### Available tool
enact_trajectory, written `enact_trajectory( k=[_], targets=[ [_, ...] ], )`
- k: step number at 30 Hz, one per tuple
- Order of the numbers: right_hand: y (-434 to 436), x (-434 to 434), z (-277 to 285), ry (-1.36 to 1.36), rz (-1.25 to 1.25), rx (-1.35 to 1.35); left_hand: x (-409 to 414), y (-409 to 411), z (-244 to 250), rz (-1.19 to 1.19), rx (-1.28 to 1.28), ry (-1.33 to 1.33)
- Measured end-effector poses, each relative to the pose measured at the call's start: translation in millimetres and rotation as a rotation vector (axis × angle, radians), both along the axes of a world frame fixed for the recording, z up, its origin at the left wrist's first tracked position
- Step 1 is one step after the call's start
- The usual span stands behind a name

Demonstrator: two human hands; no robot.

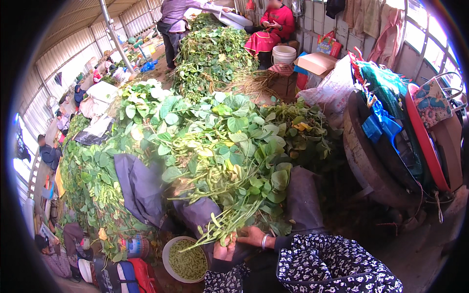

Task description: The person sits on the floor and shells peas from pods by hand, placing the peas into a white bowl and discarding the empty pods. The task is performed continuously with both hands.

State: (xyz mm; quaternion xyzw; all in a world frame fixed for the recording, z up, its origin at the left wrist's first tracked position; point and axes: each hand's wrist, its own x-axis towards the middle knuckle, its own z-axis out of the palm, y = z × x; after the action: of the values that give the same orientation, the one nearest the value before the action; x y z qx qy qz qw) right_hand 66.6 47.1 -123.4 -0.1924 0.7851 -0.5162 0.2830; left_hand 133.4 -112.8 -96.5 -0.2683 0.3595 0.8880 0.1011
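Note:
Both my hands meet low in the middle of the head view, over my lap. My left hand [224,249] is closed around green bean stems with pods [220,229], whose leafy ends spread over my knees. Against the same stems, just to the right, is my right hand [251,236], with a bracelet at the wrist; its fingertips are partly hidden, so its grip is unclear. A white bucket [165,252] holding many picked green pods [187,260] stands beside my left forearm. A large heap of leafy bean plants [234,135] rises before my knees.
More plant heaps [212,55] lie beyond, where a person in red [277,22] sits and another person [176,18] stands. On the right lean a big round pan [366,157] and a red basin [425,143]. Bags [141,274] are at lower left; several people sit along the left wall.

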Motion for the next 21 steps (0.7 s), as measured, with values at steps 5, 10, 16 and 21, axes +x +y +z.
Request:
enact_trajectory(
  k=[5,10,16,21],
  targets=[
    [2,-2,20,-0.048,0.002,-0.004,3,-10,-7,-0.057,0.119,0.067],
    [9,-1,35,-0.083,-0.15,-0.069,-2,-8,0,-0.04,0.195,0.025],
    [5,-1,30,-0.102,-0.174,-0.197,-6,-14,-9,-0.025,0.288,0.03],
    [6,-3,26,-0.126,-0.144,-0.22,-4,-15,-13,-0.041,0.221,-0.017]
  ],
)
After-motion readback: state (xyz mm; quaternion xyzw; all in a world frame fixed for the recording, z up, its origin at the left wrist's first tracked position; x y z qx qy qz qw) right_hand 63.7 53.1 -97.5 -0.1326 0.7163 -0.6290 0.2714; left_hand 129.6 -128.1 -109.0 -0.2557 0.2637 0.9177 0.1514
